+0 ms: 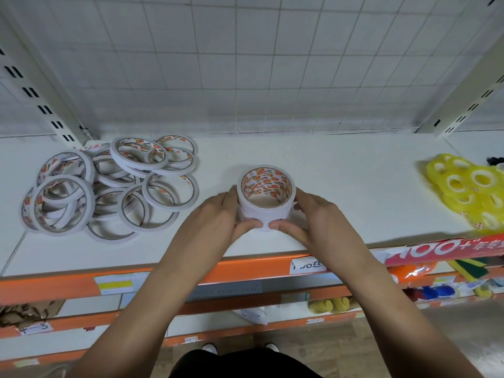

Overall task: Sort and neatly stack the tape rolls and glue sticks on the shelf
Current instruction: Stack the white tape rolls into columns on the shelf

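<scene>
white shelf (354,173): left grip (218,214) + right grip (316,216) both clasp tape stack (261,184), mid; loose rolls (109,184) piled at l

Straight ahead of me a white wire grid (245,64) rises between a slotted left upright (35,85) and a right upright (469,105). Below, an orange rail (240,267) carries a handwritten white label (308,264) and, further left, a yellow-striped tag (116,283). A red banner (447,249) lies tilted across the rail at right. The lower shelves (90,304) hold crumpled brown paper (24,312), yellow lumps (328,304) and blue things (436,292). My white shoe tips (210,348) stand on a wooden floor (450,336).
</scene>
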Motion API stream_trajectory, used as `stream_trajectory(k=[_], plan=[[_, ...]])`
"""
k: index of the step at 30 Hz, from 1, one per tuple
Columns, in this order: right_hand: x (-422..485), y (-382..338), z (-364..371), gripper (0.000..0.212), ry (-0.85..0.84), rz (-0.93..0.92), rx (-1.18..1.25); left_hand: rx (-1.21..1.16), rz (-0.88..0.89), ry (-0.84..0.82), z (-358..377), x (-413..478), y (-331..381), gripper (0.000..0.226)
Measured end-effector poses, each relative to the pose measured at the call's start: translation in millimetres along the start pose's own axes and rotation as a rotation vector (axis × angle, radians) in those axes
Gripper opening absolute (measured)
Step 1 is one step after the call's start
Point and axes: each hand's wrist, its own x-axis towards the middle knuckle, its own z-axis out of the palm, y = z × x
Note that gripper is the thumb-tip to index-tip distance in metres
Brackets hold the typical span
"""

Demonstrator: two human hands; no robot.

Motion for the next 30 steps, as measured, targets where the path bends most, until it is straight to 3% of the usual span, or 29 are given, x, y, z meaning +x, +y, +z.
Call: stream_trajectory(k=[3,9,20,24,30], plan=[[-1,-4,3,0.070,0.015,-0.001,-0.033,0.082,0.027,0.004,5,0,4,0.077],[1,-3,-3,0.068,-0.004,0.020,0.133,-0.205,-0.046,0.045,4,-3,-1,0.075],[3,-1,7,0.058,0.057,0.052,0.046,-0.179,-0.090,0.094,13,0,-3,0.046],[4,-1,0,0.060,0.010,0.086,0.158,-0.255,-0.118,0.058,7,0,-2,0.055],[5,9,6,0.057,-0.005,0.095,0.092,-0.219,-0.146,0.020,12,3,-6,0.054]])
